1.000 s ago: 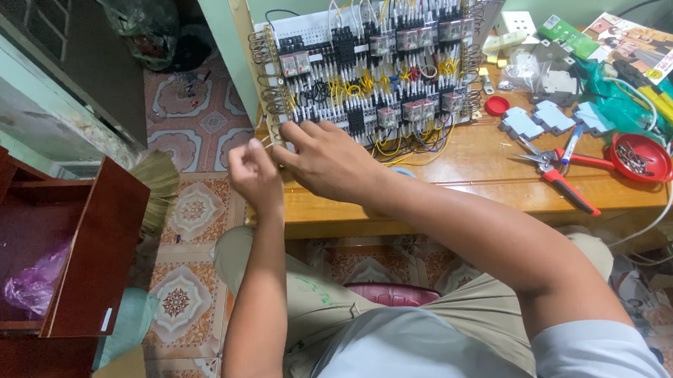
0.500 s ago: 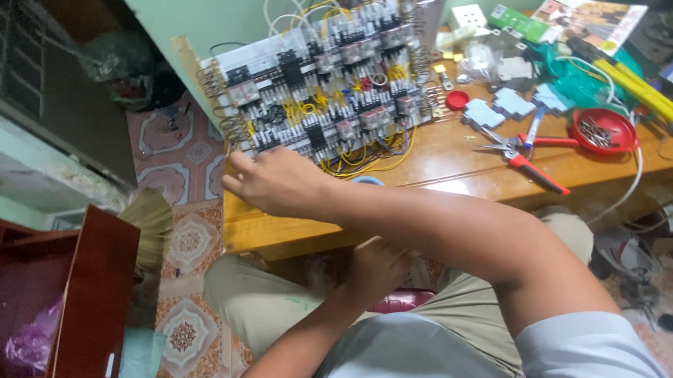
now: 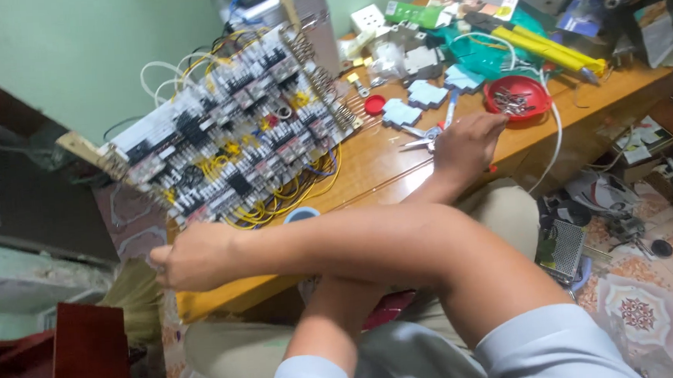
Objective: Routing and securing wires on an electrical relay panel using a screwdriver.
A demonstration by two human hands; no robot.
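Your arms are crossed. Your left hand (image 3: 468, 140) rests over the pliers (image 3: 426, 134) on the desk (image 3: 381, 167); its fingers curl down, though whether they grasp anything you cannot tell. The pliers' long axis runs up and away from those fingers toward the red bowl (image 3: 517, 97). Your right hand (image 3: 194, 256) is clenched at the desk's near-left edge, just below the wired panel (image 3: 235, 152).

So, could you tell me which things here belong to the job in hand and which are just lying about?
In hand: wired panel; pliers at the left hand; table edge by the right hand.
Lying about: red dish of screws; yellow tool; red cap; blue-grey plastic parts.
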